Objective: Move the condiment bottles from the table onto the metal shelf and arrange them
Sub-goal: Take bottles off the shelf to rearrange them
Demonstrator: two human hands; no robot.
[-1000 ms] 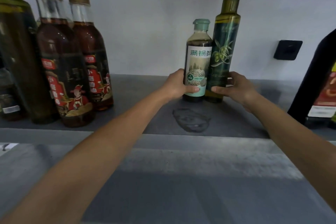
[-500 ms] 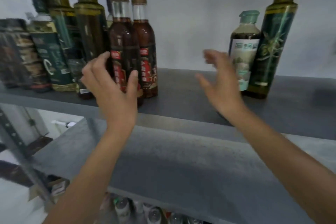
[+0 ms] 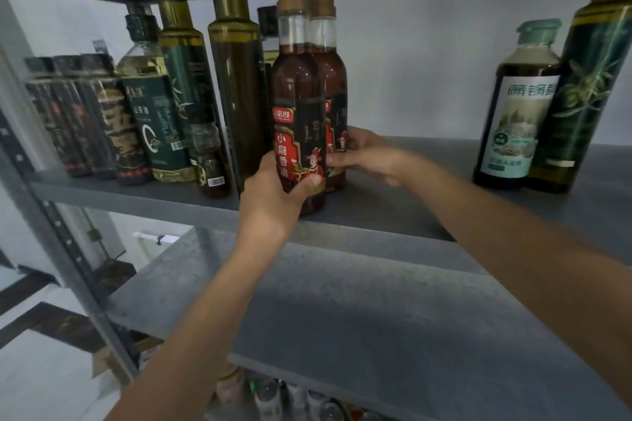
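Arms both stretch up to metal shelf (image 3: 393, 215). I see left hand (image 3: 273, 191) wrapped round front brown bottle (image 3: 297, 106), right hand (image 3: 366, 154) gripping rear brown bottle (image 3: 334, 79), both upright on it. Count: two brown, plus green-capped bottle (image 3: 519, 120) and tall green bottle (image 3: 588, 96) far right.

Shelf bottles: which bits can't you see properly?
Head view:
Rear brown bottle: label mostly hidden by front brown bottle and right hand.
Tall green bottle, far right: top cut off by frame edge.
Dark bottles, far left: blurred, labels unreadable.
Bottom bottles: half hidden by lower shelf, cut off by edge.
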